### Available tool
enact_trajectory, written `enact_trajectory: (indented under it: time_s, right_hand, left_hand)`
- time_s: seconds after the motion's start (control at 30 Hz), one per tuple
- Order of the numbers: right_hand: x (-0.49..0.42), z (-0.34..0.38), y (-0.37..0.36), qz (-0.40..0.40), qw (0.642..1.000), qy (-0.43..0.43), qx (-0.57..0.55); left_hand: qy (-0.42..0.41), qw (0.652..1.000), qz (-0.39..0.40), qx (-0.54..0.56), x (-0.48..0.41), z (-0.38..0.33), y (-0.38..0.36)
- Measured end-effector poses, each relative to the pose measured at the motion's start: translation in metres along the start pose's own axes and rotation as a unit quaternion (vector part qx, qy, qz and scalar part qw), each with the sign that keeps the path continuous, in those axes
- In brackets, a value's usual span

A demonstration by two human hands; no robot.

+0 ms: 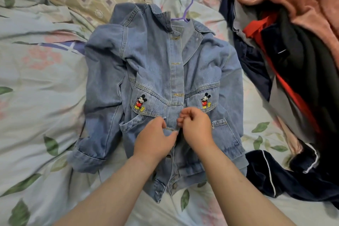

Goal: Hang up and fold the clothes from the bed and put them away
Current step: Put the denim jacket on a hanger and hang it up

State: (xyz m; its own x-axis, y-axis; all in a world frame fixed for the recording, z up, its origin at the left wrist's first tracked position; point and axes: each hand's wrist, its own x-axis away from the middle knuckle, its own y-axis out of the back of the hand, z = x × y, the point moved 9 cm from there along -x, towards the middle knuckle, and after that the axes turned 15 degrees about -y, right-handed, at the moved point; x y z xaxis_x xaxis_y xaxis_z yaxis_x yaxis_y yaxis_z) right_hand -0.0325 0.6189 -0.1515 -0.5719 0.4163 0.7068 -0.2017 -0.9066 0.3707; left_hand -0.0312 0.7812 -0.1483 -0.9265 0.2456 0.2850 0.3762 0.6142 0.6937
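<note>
While denim jacket (156, 71) on hanger (189, 3) is pinched by left hand (156, 138) and right hand (197, 125), 1 pile (286, 42) at right edge of bed (36, 115) is unsorted.

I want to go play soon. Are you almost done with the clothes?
Not yet. The jacket is already on its hanger. The left hand and right hand pinch its front, seemingly buttoning it. Left to do: hanging it up, then sorting the pile of clothes on the bed.
</note>
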Motion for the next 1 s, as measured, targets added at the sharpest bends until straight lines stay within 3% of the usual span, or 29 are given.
enact_trajectory:
  time_s: [0.13, 0.27, 0.37, 0.5, 0.63, 0.8, 0.93, 1.0]
  right_hand:
    - [-0.019, -0.017, -0.001, -0.010, 0.998, -0.012, 0.062]
    - [-0.018, -0.029, 0.003, -0.009, 0.996, 0.013, 0.085]
    - [-0.021, -0.033, 0.001, 0.019, 0.997, 0.005, 0.068]
    - [-0.019, -0.026, -0.011, 0.051, 0.987, 0.042, 0.148]
    - [-0.004, -0.015, -0.029, 0.064, 0.946, 0.134, 0.290]
    - [0.012, -0.017, -0.025, 0.028, 0.962, 0.120, 0.243]
    - [0.037, -0.039, -0.043, 0.110, 0.919, 0.154, 0.345]
    - [0.044, -0.053, -0.045, 0.128, 0.908, 0.154, 0.368]
  left_hand:
    - [0.036, 0.995, 0.059, -0.077, -0.018, 0.016, -0.012]
    - [-0.019, 0.983, 0.105, -0.152, -0.020, 0.009, -0.028]
    - [-0.020, 0.993, 0.078, -0.086, -0.022, 0.015, -0.019]
    - [0.056, 0.994, -0.038, 0.088, -0.009, 0.040, 0.003]
    - [0.054, 0.995, -0.027, 0.082, -0.007, 0.041, 0.007]
    - [0.024, 0.995, -0.015, 0.093, -0.004, 0.039, 0.003]
    - [0.030, 0.991, -0.046, 0.119, 0.016, 0.041, 0.010]
    - [0.002, 0.996, -0.025, 0.082, 0.036, 0.037, 0.008]
